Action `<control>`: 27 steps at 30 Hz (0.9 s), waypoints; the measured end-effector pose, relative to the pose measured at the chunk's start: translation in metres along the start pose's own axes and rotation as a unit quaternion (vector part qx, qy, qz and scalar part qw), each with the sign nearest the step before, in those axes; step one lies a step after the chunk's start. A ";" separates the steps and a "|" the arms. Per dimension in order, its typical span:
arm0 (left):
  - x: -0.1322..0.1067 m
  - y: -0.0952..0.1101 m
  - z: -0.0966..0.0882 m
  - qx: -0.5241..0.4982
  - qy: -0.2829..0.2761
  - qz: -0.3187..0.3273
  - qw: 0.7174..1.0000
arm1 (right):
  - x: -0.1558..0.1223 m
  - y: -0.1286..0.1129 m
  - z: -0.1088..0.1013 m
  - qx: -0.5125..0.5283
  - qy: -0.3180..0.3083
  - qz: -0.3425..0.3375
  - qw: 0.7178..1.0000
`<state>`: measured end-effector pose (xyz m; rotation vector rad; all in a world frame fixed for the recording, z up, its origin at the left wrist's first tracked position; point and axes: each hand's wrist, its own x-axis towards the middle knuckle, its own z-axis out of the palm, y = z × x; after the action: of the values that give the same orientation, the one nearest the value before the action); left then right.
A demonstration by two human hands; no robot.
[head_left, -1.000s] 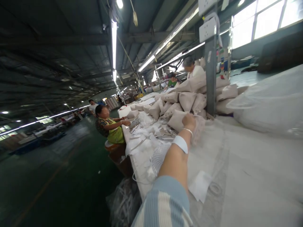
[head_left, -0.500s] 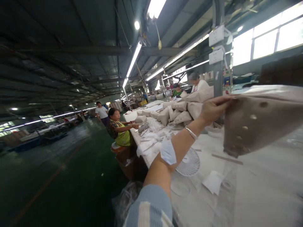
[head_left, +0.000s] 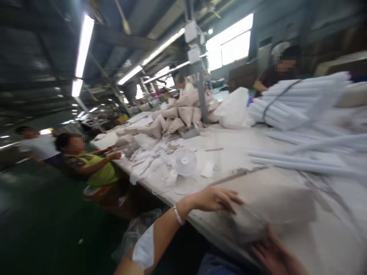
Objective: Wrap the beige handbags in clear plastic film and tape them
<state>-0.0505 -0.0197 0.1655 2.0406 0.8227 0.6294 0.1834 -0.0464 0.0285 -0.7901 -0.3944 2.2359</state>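
Note:
My left hand (head_left: 215,198) lies on the near end of a beige padded fabric piece (head_left: 275,202) at the front edge of the long white table (head_left: 329,236). Its fingers stretch over the top of the piece and hold it down. A bracelet and a white patch show on that arm. My right hand (head_left: 272,254) is at the bottom of the view, just below the piece's folded corner. It is smeared by motion, so I cannot tell its grip.
A small white fan (head_left: 183,162) and white scraps (head_left: 149,164) lie further along the table. Beige pieces are piled (head_left: 174,116) by a grey post (head_left: 200,91). White tubes (head_left: 295,103) are stacked at the right. A seated person in green (head_left: 94,168) works at the left, with others behind.
My left hand has brought the beige piece from the far pile, through the air, down onto the table's near edge. The view has swung right and down. My right hand has come into view.

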 end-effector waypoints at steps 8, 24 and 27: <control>-0.004 0.002 0.034 0.201 0.100 -0.196 0.955 | -0.033 0.008 0.007 -0.340 -0.075 -0.050 0.936; 0.013 -0.031 0.035 0.376 0.014 -0.170 0.911 | -0.005 -0.119 0.022 -0.886 -0.043 -0.315 0.339; 0.015 -0.035 0.045 0.389 0.028 -0.176 0.904 | -0.012 -0.110 0.009 -0.877 -0.034 -0.343 0.335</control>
<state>-0.0209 -0.0159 0.1143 2.4633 1.6252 0.1447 0.2424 0.0205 0.0942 -0.9720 -2.6787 0.1232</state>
